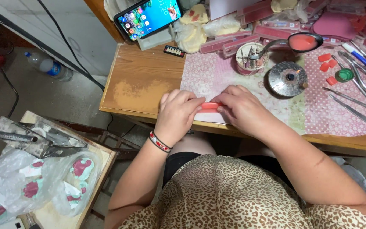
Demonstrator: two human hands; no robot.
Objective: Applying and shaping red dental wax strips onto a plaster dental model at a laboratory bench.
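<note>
My left hand (177,113) and my right hand (240,107) meet at the near edge of a wooden table (140,80). Between their fingertips they pinch a small flat pink strip of wax (211,105), one hand at each end. The strip lies level over a pink patterned cloth (217,76). A red and black beaded bracelet circles my left wrist.
A round metal burner (287,79), a cup of small tools (250,58), a spoon holding pink wax (303,41), metal instruments (352,99) and pink wax pieces (328,61) lie beyond. A propped phone (148,18) stands at the back. A plastic bag of casts (34,186) rests on a box at left.
</note>
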